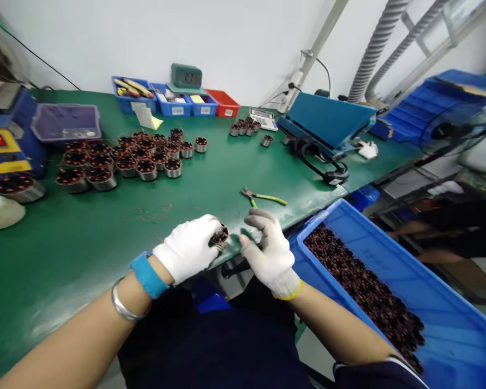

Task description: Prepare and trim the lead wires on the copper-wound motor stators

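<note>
My left hand (192, 246), in a white glove, is closed around a copper-wound motor stator (219, 234) near the front edge of the green bench. Its fingers hide part of the stator. To the right, my right hand (269, 248), gloved with one bare fingertip showing, is held apart from the stator with curved, spread fingers and nothing between them. Just beyond it lie cutting pliers (263, 197) with green handles. Thin wire scraps (148, 213) are scattered on the bench left of the pliers.
Several finished-looking stators (146, 154) stand grouped at the back left, more (245, 127) farther right. A large blue bin (389, 243) holding many stators is at my right. Small trays (174, 105), a clock (186, 75), a teal folder-like panel (328, 121) and a black headset (332, 175) occupy the bench.
</note>
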{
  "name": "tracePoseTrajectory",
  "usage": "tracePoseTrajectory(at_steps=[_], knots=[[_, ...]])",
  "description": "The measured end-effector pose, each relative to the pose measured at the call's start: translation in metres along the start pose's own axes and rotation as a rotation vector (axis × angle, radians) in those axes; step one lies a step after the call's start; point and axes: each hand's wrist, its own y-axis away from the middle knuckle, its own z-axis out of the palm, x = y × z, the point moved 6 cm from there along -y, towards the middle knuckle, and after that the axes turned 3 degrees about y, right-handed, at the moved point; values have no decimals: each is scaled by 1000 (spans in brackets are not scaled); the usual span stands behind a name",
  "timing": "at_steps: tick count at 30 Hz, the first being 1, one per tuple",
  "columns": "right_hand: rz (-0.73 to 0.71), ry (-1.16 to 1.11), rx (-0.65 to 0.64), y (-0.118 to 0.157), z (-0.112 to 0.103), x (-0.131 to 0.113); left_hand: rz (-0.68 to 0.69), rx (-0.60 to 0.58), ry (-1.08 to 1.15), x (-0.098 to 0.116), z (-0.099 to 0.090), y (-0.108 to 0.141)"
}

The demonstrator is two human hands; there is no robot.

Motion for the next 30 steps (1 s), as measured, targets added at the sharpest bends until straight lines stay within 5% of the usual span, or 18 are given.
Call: tracePoseTrajectory(at_steps=[3,7,9,12,15,19,22,27,30], knots=[[-435,265,62,-1,-9,-27,42,-11,52,-2,-2,1],[-749,304,-287,-10,14,-38,180,191,-116,9,-18,5],[-788,423,-461,-13,30,-35,214,304,-243,15,-24,8],[-668,616,-651,-16,45,-23,248,295,-327,18,-22,9],[-563,712,-691,-19,46,-17,255,226,-311,14,-19,8],[-559,609,-757,-28,50,-20,254,154,-211,9,-21,5],[-418,504,-837,-37,50,-15,247,142,-175,8,-23,5],[-83,345,-754,-33,29,-3,167,86,-134,6,-23,2],[-91,376,-690,-27,22,-4,150,56,-108,6,-22,0]])
